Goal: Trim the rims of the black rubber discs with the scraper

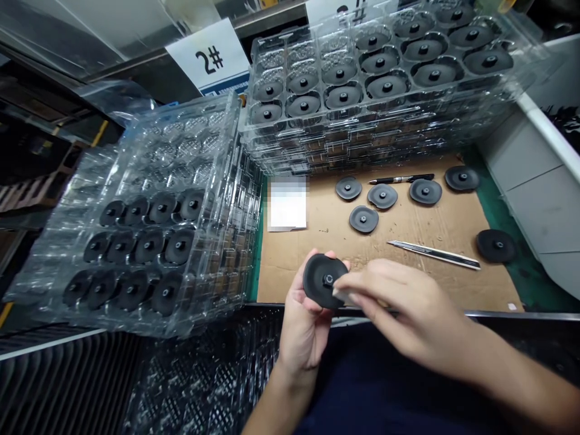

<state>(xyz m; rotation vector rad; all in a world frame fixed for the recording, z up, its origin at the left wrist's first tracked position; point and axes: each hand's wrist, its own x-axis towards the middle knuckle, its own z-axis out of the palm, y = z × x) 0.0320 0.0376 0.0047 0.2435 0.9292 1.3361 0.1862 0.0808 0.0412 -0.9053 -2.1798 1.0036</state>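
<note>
Seen from the head camera, a person's left hand [304, 320] cradles a round, matte-black rubber disc with a raised central hub [319, 281], gripping it upright against the palm and fingers. The right hand [403, 314] reaches across, its fingertips [348, 291] touching the disc's edge; whether they pinch it cannot be told. Beyond the hands lies a brown cardboard sheet [290, 269] holding a black marker pen [401, 179], a silver utility knife [434, 254], and five more black discs [363, 219]; a sixth sits on a green mat [495, 246]. Two stacks of clear plastic trays flank the scene. On the left stack [194, 145], twelve discs fill the nearer pockets — the farther pockets stand empty. The right stack [272, 66] shows mostly filled pockets, with its far left ones bare. A white sign reading "2#" [209, 54] stands behind.
</note>
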